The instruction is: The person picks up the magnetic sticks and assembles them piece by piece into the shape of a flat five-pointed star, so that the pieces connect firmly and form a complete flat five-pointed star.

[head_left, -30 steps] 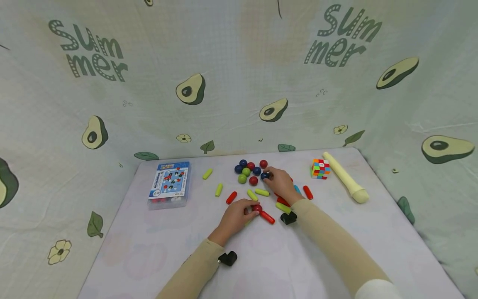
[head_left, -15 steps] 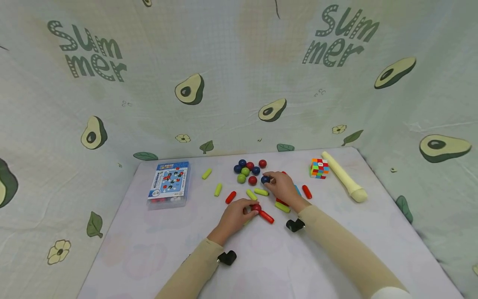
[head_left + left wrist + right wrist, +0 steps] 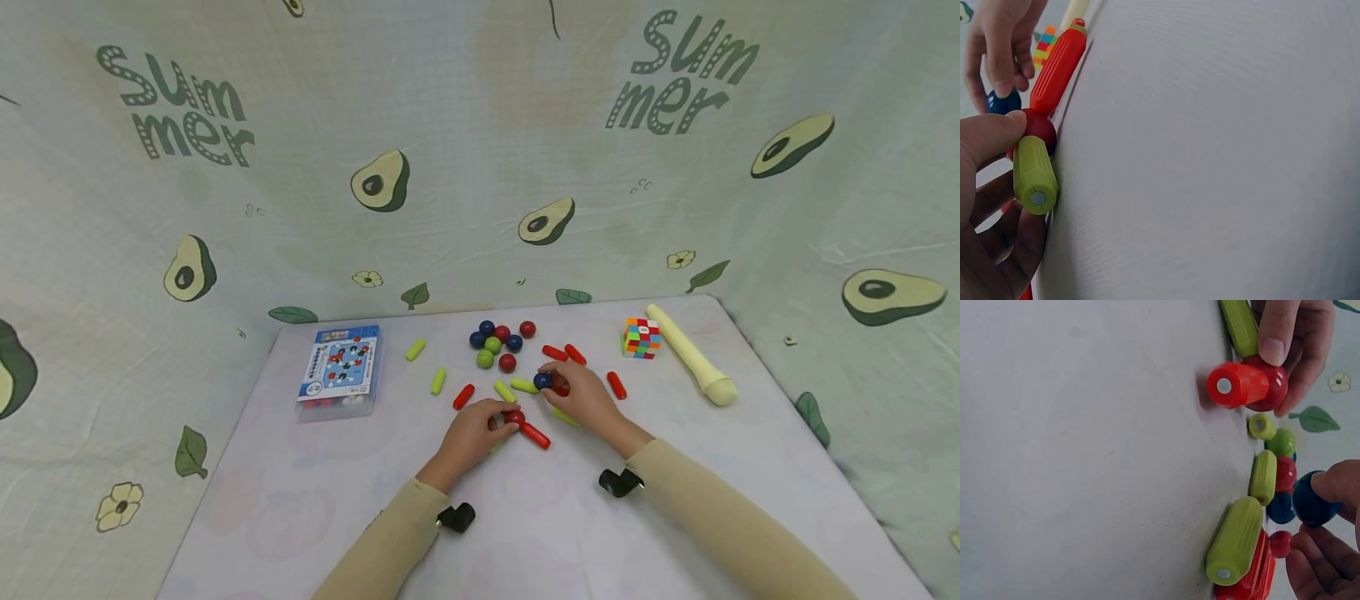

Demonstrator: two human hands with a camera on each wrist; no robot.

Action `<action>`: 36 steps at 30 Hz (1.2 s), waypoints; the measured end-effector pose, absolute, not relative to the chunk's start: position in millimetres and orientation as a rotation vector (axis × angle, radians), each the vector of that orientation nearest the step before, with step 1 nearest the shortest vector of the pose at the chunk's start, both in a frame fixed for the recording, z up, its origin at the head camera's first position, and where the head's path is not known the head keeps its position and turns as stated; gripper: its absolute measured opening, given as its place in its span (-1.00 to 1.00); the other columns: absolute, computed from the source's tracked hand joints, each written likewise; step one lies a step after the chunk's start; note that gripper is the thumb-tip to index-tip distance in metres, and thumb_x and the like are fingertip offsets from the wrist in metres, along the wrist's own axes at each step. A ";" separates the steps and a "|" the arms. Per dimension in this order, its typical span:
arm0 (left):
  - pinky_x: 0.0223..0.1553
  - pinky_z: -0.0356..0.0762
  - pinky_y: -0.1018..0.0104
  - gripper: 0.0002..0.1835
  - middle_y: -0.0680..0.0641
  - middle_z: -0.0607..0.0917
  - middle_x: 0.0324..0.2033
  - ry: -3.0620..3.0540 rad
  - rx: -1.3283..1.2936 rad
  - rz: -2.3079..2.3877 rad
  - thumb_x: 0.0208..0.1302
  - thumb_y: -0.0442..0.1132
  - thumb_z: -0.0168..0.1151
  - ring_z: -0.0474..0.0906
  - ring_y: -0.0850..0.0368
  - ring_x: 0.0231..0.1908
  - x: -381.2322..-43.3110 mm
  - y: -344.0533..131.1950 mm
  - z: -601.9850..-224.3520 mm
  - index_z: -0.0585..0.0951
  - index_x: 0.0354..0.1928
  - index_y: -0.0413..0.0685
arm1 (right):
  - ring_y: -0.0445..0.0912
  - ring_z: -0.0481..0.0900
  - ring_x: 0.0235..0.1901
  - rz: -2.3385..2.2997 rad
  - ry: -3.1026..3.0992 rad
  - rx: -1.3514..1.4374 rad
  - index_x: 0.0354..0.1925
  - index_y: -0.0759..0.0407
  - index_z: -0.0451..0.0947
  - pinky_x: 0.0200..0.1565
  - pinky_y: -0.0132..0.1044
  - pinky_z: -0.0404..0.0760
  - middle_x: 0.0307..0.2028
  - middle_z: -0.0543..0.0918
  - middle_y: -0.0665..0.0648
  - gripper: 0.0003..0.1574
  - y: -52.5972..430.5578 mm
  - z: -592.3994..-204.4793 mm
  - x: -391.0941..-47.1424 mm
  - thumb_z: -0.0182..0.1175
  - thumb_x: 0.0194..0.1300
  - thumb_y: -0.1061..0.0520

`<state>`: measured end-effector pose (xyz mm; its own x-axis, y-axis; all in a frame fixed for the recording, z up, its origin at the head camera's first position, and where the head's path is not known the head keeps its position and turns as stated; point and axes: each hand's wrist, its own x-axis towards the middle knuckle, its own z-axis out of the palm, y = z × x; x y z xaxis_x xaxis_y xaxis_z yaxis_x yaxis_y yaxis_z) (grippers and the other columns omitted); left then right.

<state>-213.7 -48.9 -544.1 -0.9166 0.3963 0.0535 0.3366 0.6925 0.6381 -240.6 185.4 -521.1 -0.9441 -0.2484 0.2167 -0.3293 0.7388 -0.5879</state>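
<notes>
My left hand (image 3: 471, 435) pinches a red ball (image 3: 515, 418) low over the table. A red magnetic rod (image 3: 536, 436) sticks to one side of that ball, and a yellow-green rod (image 3: 1034, 172) sticks to another side, mostly hidden by the hand in the head view. Between thumb and fingers, my right hand (image 3: 588, 398) holds a dark blue ball (image 3: 543, 381), well apart from the red rod. Under and around the right hand lie yellow-green rods (image 3: 1235, 540) and red rods (image 3: 555, 353).
Behind the hands sits a cluster of red, blue and green balls (image 3: 485, 358). A clear plastic box (image 3: 341, 373) with a printed card stands at left. On the right are a puzzle cube (image 3: 642, 338) and a pale yellow stick (image 3: 690, 354). A patterned cloth hangs behind the table (image 3: 360, 533).
My right hand has drawn the blue ball away from the ball cluster, toward me and slightly right, uncovering two red rods behind it. The left hand stays in place with the red ball.
</notes>
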 end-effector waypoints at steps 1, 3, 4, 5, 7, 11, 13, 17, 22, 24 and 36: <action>-0.34 0.46 0.44 -0.59 0.17 0.65 -0.19 2.808 0.609 1.033 0.33 -0.03 0.40 0.45 0.26 -0.35 -213.8 -48.8 -544.1 0.69 0.20 0.20 | -0.04 0.54 -0.20 0.987 -2.812 0.475 0.11 0.12 0.64 -0.10 -0.11 0.62 -0.13 0.67 0.07 -0.54 186.6 -521.4 -237.1 0.46 0.25 0.13; -0.33 0.46 0.44 -0.59 0.17 0.66 -0.18 2.806 0.609 1.040 0.32 -0.04 0.41 0.45 0.26 -0.34 -214.1 -49.0 -544.4 0.69 0.20 0.19 | -0.06 0.54 -0.19 0.995 -2.816 0.481 0.11 0.11 0.64 -0.09 -0.12 0.63 -0.14 0.67 0.05 -0.54 188.4 -522.1 -230.1 0.46 0.25 0.14; -0.34 0.46 0.44 -0.59 0.17 0.66 -0.18 2.806 0.612 1.041 0.32 -0.04 0.41 0.44 0.26 -0.35 -214.6 -49.0 -545.2 0.69 0.19 0.19 | -0.06 0.55 -0.18 1.006 -2.822 0.480 0.11 0.10 0.64 -0.09 -0.13 0.63 -0.14 0.67 0.05 -0.54 189.2 -522.8 -226.7 0.46 0.24 0.14; -0.34 0.45 0.44 -0.59 0.18 0.66 -0.18 2.806 0.614 1.041 0.31 -0.04 0.41 0.44 0.27 -0.35 -215.1 -49.0 -546.1 0.70 0.19 0.19 | -0.07 0.55 -0.18 1.018 -2.831 0.478 0.11 0.10 0.64 -0.09 -0.14 0.63 -0.13 0.66 0.04 -0.54 190.1 -523.5 -223.2 0.46 0.24 0.14; -0.35 0.44 0.44 -0.60 0.18 0.66 -0.19 2.809 0.620 1.034 0.31 -0.03 0.41 0.44 0.28 -0.36 -215.8 -49.0 -547.1 0.70 0.18 0.19 | -0.09 0.56 -0.17 1.020 -2.855 0.470 0.11 0.09 0.64 -0.08 -0.16 0.64 -0.11 0.66 0.03 -0.54 191.5 -524.9 -216.7 0.47 0.24 0.13; -0.36 0.44 0.44 -0.60 0.18 0.66 -0.18 2.817 0.628 1.019 0.31 -0.03 0.42 0.44 0.28 -0.37 -216.6 -48.5 -547.8 0.71 0.17 0.19 | -0.09 0.57 -0.16 1.027 -2.884 0.458 0.10 0.08 0.64 -0.07 -0.15 0.66 -0.08 0.66 0.04 -0.53 192.7 -527.3 -205.3 0.48 0.22 0.12; -0.36 0.45 0.44 -0.60 0.18 0.67 -0.17 2.820 0.627 1.017 0.31 -0.02 0.42 0.44 0.27 -0.36 -216.7 -48.3 -547.6 0.70 0.18 0.19 | -0.10 0.58 -0.15 1.029 -2.890 0.448 0.09 0.07 0.64 -0.06 -0.15 0.67 -0.07 0.66 0.03 -0.53 192.9 -528.5 -200.6 0.49 0.22 0.12; -0.36 0.45 0.44 -0.60 0.19 0.66 -0.19 2.823 0.621 1.011 0.31 -0.01 0.41 0.44 0.27 -0.37 -216.7 -48.4 -547.8 0.70 0.18 0.20 | -0.12 0.56 -0.16 1.069 -2.898 0.407 0.08 0.04 0.64 -0.07 -0.19 0.65 -0.10 0.66 -0.02 -0.53 193.8 -531.1 -191.4 0.49 0.21 0.11; -0.35 0.45 0.45 -0.59 0.20 0.65 -0.20 2.822 0.607 1.002 0.31 0.00 0.41 0.44 0.28 -0.36 -216.4 -48.3 -547.3 0.70 0.19 0.22 | -0.17 0.53 -0.20 1.082 -2.887 0.404 0.09 0.01 0.63 -0.13 -0.28 0.62 -0.15 0.63 -0.07 -0.54 197.0 -535.6 -181.2 0.48 0.22 0.09; -0.34 0.46 0.45 -0.59 0.20 0.65 -0.19 2.819 0.604 1.007 0.30 -0.01 0.42 0.44 0.28 -0.36 -216.4 -48.1 -546.9 0.70 0.19 0.22 | -0.18 0.52 -0.22 1.092 -2.882 0.410 0.08 0.00 0.63 -0.16 -0.31 0.61 -0.17 0.63 -0.09 -0.54 198.6 -536.4 -178.0 0.49 0.22 0.08; -0.34 0.45 0.45 -0.59 0.19 0.65 -0.22 2.831 0.612 0.997 0.30 -0.03 0.42 0.44 0.27 -0.35 -216.4 -47.5 -545.9 0.70 0.19 0.21 | -0.21 0.52 -0.18 1.104 -2.979 0.407 0.06 -0.05 0.63 -0.07 -0.25 0.63 -0.17 0.61 -0.15 -0.55 204.5 -537.9 -163.5 0.49 0.20 0.09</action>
